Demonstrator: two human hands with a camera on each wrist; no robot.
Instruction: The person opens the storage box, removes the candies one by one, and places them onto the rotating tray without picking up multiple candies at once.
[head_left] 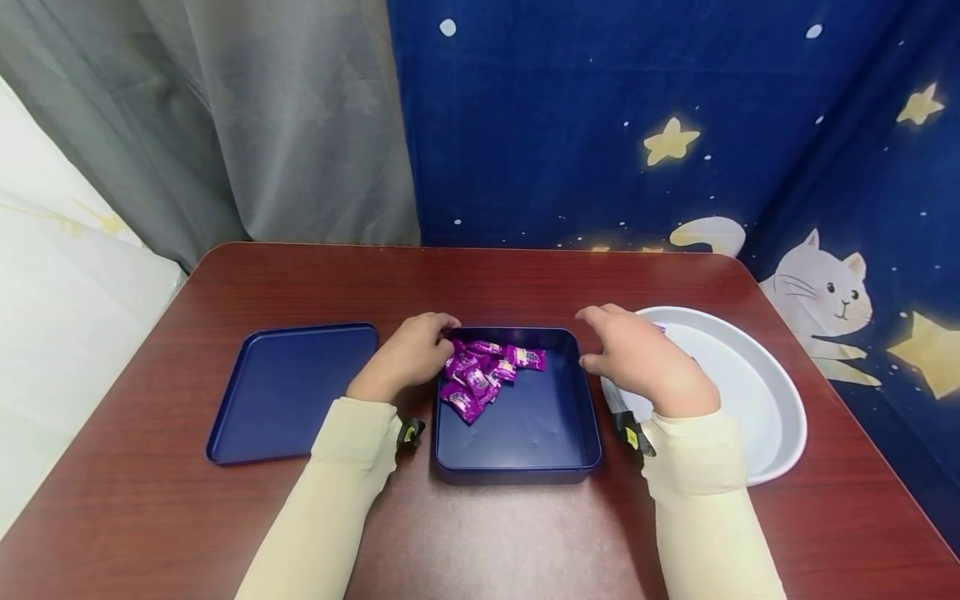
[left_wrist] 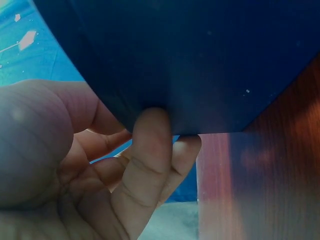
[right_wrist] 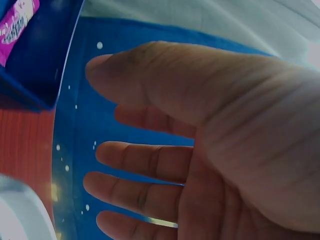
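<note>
A dark blue rectangular box [head_left: 525,425] stands on the table with several purple wrapped candies [head_left: 480,375] heaped in its left and far part. My left hand [head_left: 408,354] holds the box at its far left corner. In the left wrist view, a fingertip [left_wrist: 152,120] presses the box's outer wall [left_wrist: 200,65] while other fingers are partly hidden behind it. My right hand [head_left: 645,358] hovers between the box and a white round tray [head_left: 783,417], its fingers apart and holding nothing. The right wrist view shows those fingers [right_wrist: 145,157] spread, with one candy [right_wrist: 17,27] visible inside the box.
A flat blue lid [head_left: 288,392] lies left of the box. Bits of purple wrapper [head_left: 660,328] show on the white tray beside my right hand. Grey and blue curtains [head_left: 525,125] hang behind the table's far edge.
</note>
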